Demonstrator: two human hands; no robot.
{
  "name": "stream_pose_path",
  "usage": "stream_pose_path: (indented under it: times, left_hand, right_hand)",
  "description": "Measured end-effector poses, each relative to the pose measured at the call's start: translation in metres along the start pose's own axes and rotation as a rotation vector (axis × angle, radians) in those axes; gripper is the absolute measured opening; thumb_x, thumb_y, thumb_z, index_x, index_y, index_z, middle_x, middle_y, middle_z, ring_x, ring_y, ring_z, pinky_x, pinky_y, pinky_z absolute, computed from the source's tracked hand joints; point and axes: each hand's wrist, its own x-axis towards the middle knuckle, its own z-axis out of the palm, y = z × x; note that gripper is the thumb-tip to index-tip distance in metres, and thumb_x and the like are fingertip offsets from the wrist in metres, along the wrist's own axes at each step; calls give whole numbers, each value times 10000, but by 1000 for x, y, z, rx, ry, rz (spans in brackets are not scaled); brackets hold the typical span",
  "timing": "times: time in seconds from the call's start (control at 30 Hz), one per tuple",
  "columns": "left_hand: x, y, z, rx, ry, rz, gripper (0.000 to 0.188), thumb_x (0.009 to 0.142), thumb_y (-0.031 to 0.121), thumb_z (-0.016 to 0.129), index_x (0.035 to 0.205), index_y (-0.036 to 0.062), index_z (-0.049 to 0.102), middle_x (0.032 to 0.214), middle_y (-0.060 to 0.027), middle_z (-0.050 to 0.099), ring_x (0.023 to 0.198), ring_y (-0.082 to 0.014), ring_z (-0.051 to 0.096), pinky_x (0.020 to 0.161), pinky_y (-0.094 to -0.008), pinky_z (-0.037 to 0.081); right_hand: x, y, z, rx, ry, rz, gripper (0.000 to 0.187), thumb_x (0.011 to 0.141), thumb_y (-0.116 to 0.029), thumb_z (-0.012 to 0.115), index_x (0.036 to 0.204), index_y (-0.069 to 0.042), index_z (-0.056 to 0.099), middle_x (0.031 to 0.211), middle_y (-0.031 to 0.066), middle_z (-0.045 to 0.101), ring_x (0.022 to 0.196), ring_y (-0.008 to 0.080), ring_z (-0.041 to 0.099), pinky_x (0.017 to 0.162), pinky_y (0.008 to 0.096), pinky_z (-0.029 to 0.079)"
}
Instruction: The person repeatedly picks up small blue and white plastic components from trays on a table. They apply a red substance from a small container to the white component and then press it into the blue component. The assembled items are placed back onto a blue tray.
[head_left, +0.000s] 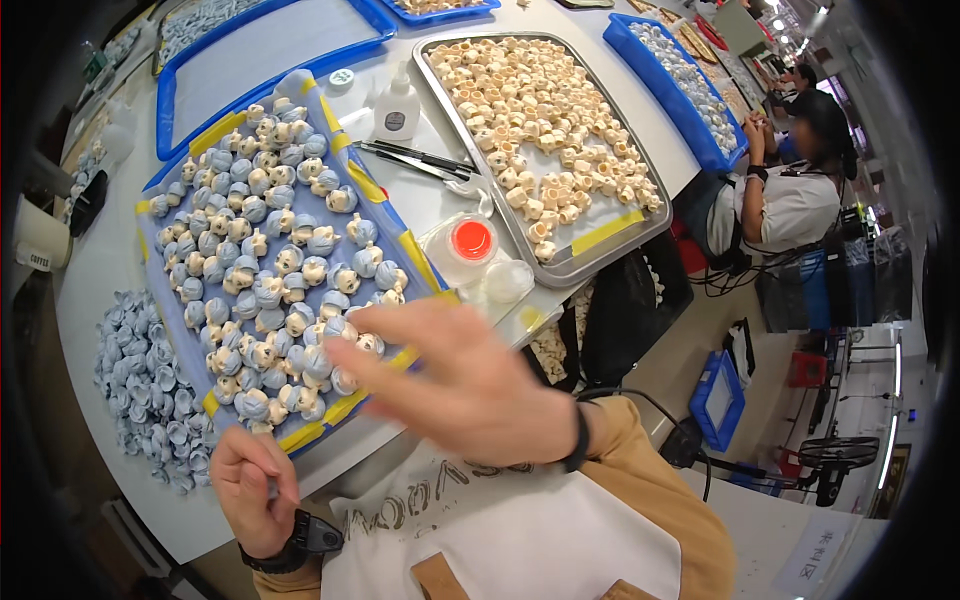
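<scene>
My right hand [465, 380] reaches over the near right corner of a tray lined with blue cloth [350, 185]. Its fingers are stretched out and slightly blurred, with the fingertips at small doll heads [305, 320] with blue-grey caps. Nothing shows firmly held in it. Just off the tray's near edge, my left hand [257, 490] is closed with its fingers curled. A bluish-grey patch shows between those fingers; I cannot tell if it is a held piece. To its left lies a heap of blue-grey cap pieces [155, 390].
A metal tray [655, 215] of cream hollow heads stands at the far right. Between the trays are a white squeeze bottle [398, 105], black-handled tools [415, 158] and an orange-red pot [473, 240]. A blue tray [165, 110] lies behind. Another person [790, 190] sits at right.
</scene>
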Motion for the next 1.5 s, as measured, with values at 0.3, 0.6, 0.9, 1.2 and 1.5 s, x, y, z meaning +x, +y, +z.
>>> stream_pose_path:
  times: [0.3,0.6,0.9,1.2,1.5]
  left_hand:
    - [8,1,16,-2,118,-142,451,929,251,439,1213,-97,397,894,-159,531,497,-97,465,397,-162,328]
    - [8,-2,12,137,-114,-148,510,914,441,450,878,-48,590,678,-80,534,481,-91,434,449,-197,320]
    - [13,3,21,-103,-295,-440,363,948,203,396,1215,-41,426,989,-82,535,775,-107,510,645,-235,419]
    - [5,-7,8,-106,-262,-381,290,904,45,479,1172,-62,452,965,-123,591,775,-153,608,639,-253,500]
    - [6,-8,6,-149,-224,-230,301,816,-29,579,1110,-66,523,1081,-173,544,928,-180,575,724,-270,511]
  right_hand:
    - [-95,188,-175,-742,192,837,200,734,-118,611,888,5,647,841,172,638,790,294,627,716,358,484]
    - [-88,173,-155,-668,280,705,218,688,-101,650,875,6,614,772,141,623,702,260,607,664,324,477]
    - [0,1,-16,336,-53,-178,267,632,-39,719,866,-29,592,814,75,592,677,203,565,603,283,439]
    - [6,-12,17,213,-99,-239,284,647,-123,668,888,-16,562,890,74,543,740,201,532,615,303,434]
    - [9,9,-47,-14,107,129,327,612,54,669,931,-18,647,882,106,631,768,228,612,653,297,473]
